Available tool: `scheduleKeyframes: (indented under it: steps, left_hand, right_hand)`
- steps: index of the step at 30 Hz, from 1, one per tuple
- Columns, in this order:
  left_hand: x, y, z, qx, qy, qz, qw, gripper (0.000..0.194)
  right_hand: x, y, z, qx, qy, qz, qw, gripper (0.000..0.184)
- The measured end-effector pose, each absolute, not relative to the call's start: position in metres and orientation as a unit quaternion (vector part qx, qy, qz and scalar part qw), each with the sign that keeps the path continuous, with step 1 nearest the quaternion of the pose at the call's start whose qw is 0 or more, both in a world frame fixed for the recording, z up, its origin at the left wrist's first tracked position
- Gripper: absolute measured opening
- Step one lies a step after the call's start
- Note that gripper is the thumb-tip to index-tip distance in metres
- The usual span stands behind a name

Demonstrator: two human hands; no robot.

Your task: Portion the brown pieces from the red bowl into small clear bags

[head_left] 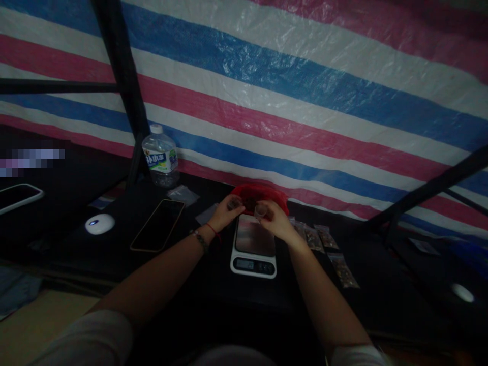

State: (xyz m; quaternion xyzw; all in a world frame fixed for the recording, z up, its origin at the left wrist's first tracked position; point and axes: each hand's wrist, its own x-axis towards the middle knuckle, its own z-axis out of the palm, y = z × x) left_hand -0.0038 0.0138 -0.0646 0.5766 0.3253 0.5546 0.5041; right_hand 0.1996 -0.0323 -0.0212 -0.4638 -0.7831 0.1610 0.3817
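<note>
Both my hands are raised above the far end of a small white kitchen scale (253,249) on a dark table. My left hand (226,213) pinches a small clear object near the rim of a red bag (263,195) holding dark contents. My right hand (272,218) also pinches a small clear item, possibly a little plastic bag, just over the scale's steel plate. What the fingers grip is too dim to name. A red string and a bracelet circle my left wrist.
A dark phone (158,231) lies left of the scale, a white round device (99,223) farther left, a water bottle (160,160) behind. Several small filled clear packets (324,244) lie right of the scale. A striped tarp (305,91) hangs behind; black poles cross at both sides.
</note>
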Motion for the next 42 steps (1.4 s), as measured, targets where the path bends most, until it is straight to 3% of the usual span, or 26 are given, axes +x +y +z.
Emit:
scheduleKeyframes:
  steps: [4, 8, 10, 14, 20, 27, 34, 40, 42]
  left_hand:
    - [-0.007, 0.015, -0.061, 0.443, 0.267, 0.591, 0.619, 0.036]
    - [-0.015, 0.010, -0.051, 0.400, 0.203, 0.539, 0.713, 0.038]
    - [-0.018, 0.008, -0.048, 0.415, 0.169, 0.507, 0.736, 0.039]
    - [-0.020, 0.004, -0.049, 0.445, 0.115, 0.457, 0.762, 0.044]
    - [-0.020, 0.002, -0.058, 0.417, 0.100, 0.416, 0.802, 0.043]
    - [-0.017, 0.011, -0.059, 0.471, 0.162, 0.504, 0.706, 0.054]
    - [-0.018, 0.022, -0.063, 0.545, 0.256, 0.477, 0.640, 0.044]
    - [-0.021, 0.022, -0.058, 0.585, 0.304, 0.487, 0.573, 0.045]
    - [-0.021, 0.022, -0.058, 0.584, 0.305, 0.494, 0.567, 0.045]
  right_hand:
    - [0.209, -0.047, -0.040, -0.486, -0.796, 0.198, 0.302, 0.041]
    - [0.212, -0.053, -0.035, -0.481, -0.807, 0.166, 0.299, 0.063]
    - [0.209, -0.050, -0.021, -0.448, -0.819, 0.156, 0.323, 0.065]
    - [0.188, -0.037, 0.010, -0.380, -0.850, 0.123, 0.344, 0.048]
    - [0.156, -0.010, 0.034, -0.317, -0.897, 0.131, 0.279, 0.006]
    - [0.165, 0.005, 0.043, -0.377, -0.834, 0.138, 0.379, 0.007]
    - [0.166, 0.004, 0.028, -0.390, -0.811, 0.150, 0.409, 0.011]
    - [0.171, 0.007, 0.011, -0.418, -0.772, 0.177, 0.445, 0.010]
    - [0.172, 0.008, 0.006, -0.443, -0.741, 0.202, 0.462, 0.017]
